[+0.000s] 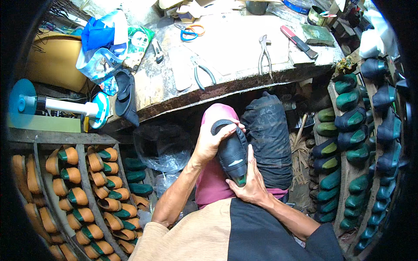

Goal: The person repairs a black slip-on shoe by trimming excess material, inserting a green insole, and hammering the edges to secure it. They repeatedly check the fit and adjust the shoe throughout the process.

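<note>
Over the person's lap, below the front edge of the tabletop [244, 82], a dark navy shoe upper on a green last [233, 154] is held between both hands, sole side turned up, green last showing at the near end, a pale mark on the dark leather

Left hand [213, 141]: forearm rising from the lower left, wrist bent, grip wrapped over the far end of the shoe, fingers [233, 127] curled on its rim, pinching it

Right hand [250, 182]: comes in from lower right, palm cupping the near end from beneath and beside, thumb laid along the shoe's side; grip pressed on the shoe

Under it, a knee in pink-maroon cloth [213, 178]; beside that, a black bundle [267, 139]

On the tabletop: pliers [264, 52], a second pair with green handles [202, 74], scissors with orange and blue handles [190, 31], a red-handled knife [298, 41], a round tin [316, 16]

At the left edge, a blue and white plastic bag [100, 43], a green printed packet [139, 41], a black shoe upper [125, 98] hanging over the edge

Left racks: tan shoes on green lasts [78, 195]. Right racks: dark navy shoes on green lasts [352, 126]
</note>
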`<state>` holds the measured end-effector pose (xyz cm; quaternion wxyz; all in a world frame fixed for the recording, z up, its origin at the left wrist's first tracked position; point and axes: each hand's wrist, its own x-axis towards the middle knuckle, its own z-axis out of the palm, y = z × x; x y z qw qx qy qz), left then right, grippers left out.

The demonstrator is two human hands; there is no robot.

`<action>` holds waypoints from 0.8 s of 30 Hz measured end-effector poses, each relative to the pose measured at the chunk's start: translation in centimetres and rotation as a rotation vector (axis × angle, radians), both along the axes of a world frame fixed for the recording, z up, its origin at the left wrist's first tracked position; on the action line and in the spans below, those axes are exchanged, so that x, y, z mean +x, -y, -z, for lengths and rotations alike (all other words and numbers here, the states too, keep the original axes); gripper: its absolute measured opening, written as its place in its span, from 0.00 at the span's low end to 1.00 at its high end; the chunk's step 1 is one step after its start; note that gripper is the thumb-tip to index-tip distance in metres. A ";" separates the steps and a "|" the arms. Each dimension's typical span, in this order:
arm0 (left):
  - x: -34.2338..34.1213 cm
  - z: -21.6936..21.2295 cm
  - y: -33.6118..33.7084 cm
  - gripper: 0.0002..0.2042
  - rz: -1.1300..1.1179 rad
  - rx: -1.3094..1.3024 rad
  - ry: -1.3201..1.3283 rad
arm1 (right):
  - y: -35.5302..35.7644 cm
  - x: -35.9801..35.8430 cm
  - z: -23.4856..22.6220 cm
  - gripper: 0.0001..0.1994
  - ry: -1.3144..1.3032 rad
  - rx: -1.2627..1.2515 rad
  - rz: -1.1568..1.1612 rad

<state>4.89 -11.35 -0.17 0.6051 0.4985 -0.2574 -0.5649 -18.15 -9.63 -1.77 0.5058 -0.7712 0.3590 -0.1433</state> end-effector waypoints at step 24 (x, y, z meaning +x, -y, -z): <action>-4.0 4.1 -4.6 0.47 0.037 0.050 0.039 | 3.7 1.4 2.0 0.36 0.276 0.620 0.425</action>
